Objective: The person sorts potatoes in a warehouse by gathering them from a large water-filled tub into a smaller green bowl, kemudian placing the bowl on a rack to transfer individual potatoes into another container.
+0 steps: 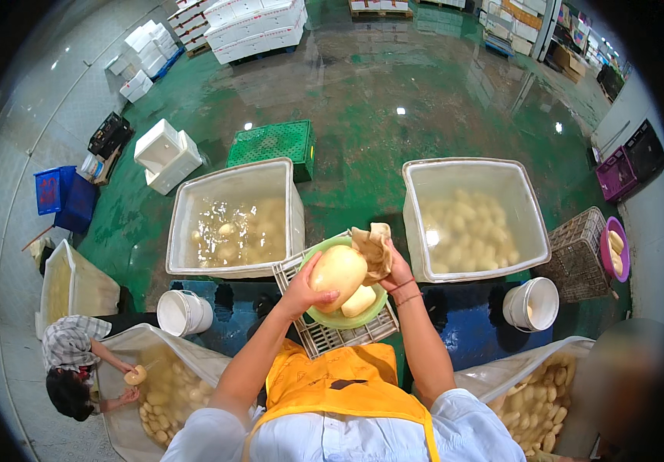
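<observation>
My left hand (pixel 306 291) is closed around a large, smooth, pale-yellow oval that looks like a peeled potato (pixel 339 273). Beside it, my right hand (pixel 399 271) grips a crumpled tan cloth (pixel 374 250), which lies close against the potato's upper right side. Both are held above a light-green bowl (pixel 332 317), partly hidden by my hands. Another pale potato (pixel 359 301) sits in the bowl. Under the bowl is a white slatted crate (pixel 351 336).
Water-filled tubs holding pale potatoes stand ahead left (pixel 295 223) and right (pixel 476 163). White buckets (pixel 182 312) (pixel 536 304) flank me. At lower left a person (pixel 78 346) holds a potato over another tub (pixel 112 385). A green crate (pixel 274 142) rests on the wet floor.
</observation>
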Tool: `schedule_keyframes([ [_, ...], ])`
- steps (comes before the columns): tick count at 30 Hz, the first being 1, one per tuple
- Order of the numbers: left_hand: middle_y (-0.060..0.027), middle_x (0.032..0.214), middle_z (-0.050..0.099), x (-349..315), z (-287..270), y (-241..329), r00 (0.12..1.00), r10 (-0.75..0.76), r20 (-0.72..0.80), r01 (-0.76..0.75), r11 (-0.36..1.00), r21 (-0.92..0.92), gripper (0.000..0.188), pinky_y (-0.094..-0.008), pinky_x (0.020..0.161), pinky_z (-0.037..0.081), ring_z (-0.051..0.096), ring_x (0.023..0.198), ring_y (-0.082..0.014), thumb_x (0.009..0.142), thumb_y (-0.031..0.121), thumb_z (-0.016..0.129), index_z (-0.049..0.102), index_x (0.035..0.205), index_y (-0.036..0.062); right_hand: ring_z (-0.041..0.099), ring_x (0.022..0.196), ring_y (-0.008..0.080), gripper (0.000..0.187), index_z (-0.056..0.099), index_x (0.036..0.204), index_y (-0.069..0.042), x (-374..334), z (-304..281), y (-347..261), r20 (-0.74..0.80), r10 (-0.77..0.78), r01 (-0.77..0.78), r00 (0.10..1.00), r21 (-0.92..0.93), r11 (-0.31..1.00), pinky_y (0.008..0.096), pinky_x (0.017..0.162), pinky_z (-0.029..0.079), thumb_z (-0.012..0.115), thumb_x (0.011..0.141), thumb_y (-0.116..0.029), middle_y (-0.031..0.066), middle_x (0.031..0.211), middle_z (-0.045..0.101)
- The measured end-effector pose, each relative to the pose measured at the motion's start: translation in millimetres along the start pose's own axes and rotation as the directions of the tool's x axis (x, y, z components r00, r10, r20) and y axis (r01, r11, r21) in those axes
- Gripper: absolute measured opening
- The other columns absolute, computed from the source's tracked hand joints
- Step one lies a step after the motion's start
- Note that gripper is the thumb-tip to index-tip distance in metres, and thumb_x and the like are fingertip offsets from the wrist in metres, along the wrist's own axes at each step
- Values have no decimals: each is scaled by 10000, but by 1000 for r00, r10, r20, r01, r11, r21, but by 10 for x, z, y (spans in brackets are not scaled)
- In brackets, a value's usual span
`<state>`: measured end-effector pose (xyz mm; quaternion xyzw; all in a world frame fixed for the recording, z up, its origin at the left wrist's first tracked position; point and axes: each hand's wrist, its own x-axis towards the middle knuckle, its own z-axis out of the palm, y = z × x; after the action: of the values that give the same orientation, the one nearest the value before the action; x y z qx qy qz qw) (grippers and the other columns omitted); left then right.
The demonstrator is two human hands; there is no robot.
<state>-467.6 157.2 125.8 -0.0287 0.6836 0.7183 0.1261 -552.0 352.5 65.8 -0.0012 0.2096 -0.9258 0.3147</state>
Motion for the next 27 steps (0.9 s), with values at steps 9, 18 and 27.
schedule_keyframes([
  [9, -186, 1273, 356, -33, 5, -65, 940, 324, 102, -304, 666, 682, 1000, -344, 997, 283, 341, 1200, -295, 531, 382, 762, 249, 1292, -13, 455, 1045, 124, 429, 431, 1219, -21, -54, 260, 178, 31, 9, 11, 999, -593, 805, 247, 895, 360, 491, 871, -264, 58, 1132, 498],
  [18, -166, 1228, 385, -66, -21, -236, 983, 183, 0, -168, 899, 405, 1009, -321, 980, 295, 370, 1167, -248, 480, 292, 815, 269, 1261, -40, 542, 826, 100, 318, 543, 1069, 5, 72, 186, 418, -68, -171, 75, 983, -701, 709, 231, 722, 441, 455, 882, -237, 34, 935, 583],
  [27, -66, 1234, 378, -152, -133, -127, 988, 111, 106, -106, 993, -52, 950, -309, 970, 300, 378, 1142, -169, 509, 181, 821, 282, 1282, 61, 496, 965, 126, 489, 344, 1267, -53, -154, 544, 158, 150, 149, -70, 977, -436, 897, 236, 750, 432, 494, 868, -293, 49, 1160, 465],
])
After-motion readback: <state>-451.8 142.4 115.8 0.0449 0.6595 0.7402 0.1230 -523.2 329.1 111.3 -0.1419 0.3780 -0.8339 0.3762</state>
